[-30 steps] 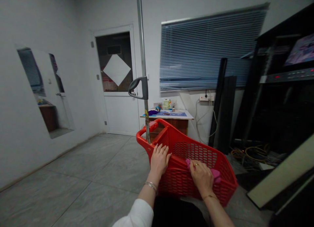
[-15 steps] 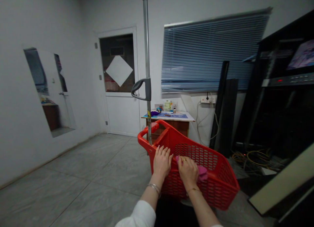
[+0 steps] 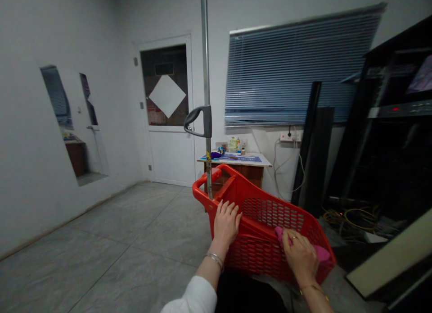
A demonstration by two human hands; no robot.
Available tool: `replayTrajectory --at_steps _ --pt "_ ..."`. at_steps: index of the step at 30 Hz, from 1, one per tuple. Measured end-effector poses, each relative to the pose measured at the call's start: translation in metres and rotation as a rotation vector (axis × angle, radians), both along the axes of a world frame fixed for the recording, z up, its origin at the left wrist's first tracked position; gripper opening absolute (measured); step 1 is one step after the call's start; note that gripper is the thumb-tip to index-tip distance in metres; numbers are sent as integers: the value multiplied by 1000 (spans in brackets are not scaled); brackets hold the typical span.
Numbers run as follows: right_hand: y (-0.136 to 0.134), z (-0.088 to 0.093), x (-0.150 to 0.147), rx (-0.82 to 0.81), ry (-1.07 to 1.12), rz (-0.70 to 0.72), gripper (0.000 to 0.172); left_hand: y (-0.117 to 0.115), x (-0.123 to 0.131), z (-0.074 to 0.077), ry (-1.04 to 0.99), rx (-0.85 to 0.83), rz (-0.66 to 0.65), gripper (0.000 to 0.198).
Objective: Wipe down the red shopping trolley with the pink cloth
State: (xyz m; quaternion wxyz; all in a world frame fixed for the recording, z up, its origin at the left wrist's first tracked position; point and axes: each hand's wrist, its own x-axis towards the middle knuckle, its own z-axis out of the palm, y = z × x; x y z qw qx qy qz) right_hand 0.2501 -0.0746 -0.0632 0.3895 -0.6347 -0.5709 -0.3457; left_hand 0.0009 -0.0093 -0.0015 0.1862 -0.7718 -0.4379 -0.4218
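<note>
A red plastic shopping cart with slotted walls stands tilted in front of me. My left hand lies on its near rim close to the handle end, fingers stretched out and slightly apart. Farther right along the same rim, my right hand is closed on a pink cloth and presses it against the rim. Part of the cloth sticks out on both sides of that hand.
A metal pole with a grey handle rises at the cart's handle end. Behind stands a small table with bottles and a purple cloth. Black panels, cables and a dark rack are at right.
My right hand has slid the pink cloth to the right along the rim, away from my left hand. The left hand stays at its place on the rim. The view has shifted slightly.
</note>
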Motion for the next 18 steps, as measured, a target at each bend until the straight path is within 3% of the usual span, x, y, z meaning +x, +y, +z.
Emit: replayTrajectory --at_steps 3,8,11,14,18 --pt "8 8 -23 19 40 -16 28 -1 2 0 -3 0 0 26" --pt "33 30 -98 -21 57 87 27 -2 0 1 13 -1 11 26" --pt "41 39 -124 -20 58 120 27 -2 -2 1 36 1 13 26" --pt "35 37 -115 -12 32 146 27 -1 -5 1 61 0 10 27" --pt "12 20 -59 -20 -2 101 25 0 -8 2 71 0 5 27"
